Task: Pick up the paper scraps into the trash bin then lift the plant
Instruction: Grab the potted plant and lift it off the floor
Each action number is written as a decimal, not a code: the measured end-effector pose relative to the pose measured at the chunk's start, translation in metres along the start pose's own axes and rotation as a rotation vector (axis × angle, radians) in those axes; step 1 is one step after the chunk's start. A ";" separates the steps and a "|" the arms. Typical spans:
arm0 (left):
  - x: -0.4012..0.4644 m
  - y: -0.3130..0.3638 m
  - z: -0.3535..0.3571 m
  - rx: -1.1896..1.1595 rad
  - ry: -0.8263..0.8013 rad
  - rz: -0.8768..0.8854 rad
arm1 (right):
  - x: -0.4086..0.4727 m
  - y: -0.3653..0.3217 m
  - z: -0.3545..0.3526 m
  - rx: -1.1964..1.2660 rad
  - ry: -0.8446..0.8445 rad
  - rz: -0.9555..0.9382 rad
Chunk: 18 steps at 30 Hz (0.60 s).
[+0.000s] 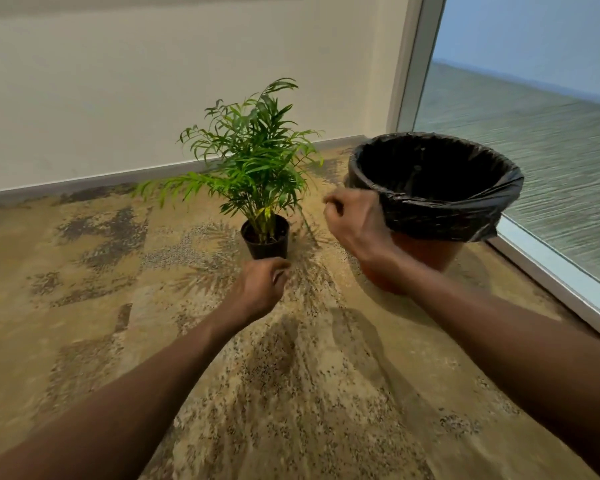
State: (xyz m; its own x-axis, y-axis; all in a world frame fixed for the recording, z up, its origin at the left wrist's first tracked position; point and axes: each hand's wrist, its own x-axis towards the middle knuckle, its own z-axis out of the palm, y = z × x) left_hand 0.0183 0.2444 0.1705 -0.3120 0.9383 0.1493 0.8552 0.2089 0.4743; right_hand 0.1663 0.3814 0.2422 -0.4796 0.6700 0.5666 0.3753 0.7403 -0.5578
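**Both hands closing on the plant, floor free of visible scraps**

Mottled tan carpet is running back to a pale wall with a grey skirting, and a glazed panel is filling the right edge. No paper scraps are showing anywhere on the floor, so the clearing step is, by my reading, done and the lift is the step in hand.

Left hand is reaching low, its fingers loosely curled and holding nothing, the tips arriving just at the near foot of the pot; whether they are already touching it I cannot tell. That low approach is probably meant to take the pot from its base.

Plant is standing upright on the floor between wall and viewer, just left of the bin. It is looking like a small palm: thin arching green fronds, a few yellowing stems at the crown, rooted in a little black pot.

Right hand is hovering higher, fingers curled in with nothing visibly pinched, passing in front of the bin's near rim, likely swinging over toward the pot's other side.

Bin is sitting by the glass, an orange tub lined with a black bag folded over its rim; its inside is too dark to read.
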 end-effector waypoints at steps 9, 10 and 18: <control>0.024 -0.099 0.000 0.440 -0.042 0.152 | -0.034 0.019 0.114 -0.281 -0.443 -0.161; 0.031 -0.103 -0.002 0.455 -0.039 0.149 | -0.032 0.020 0.123 -0.291 -0.447 -0.153; 0.081 -0.137 0.005 0.457 -0.106 0.175 | -0.022 0.030 0.188 -0.395 -0.468 -0.096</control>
State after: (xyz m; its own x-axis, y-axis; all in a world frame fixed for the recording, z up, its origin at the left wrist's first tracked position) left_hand -0.1217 0.2929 0.1131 -0.1240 0.9880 0.0923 0.9923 0.1228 0.0183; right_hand 0.0390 0.3786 0.0989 -0.7893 0.5705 0.2268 0.5354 0.8205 -0.2004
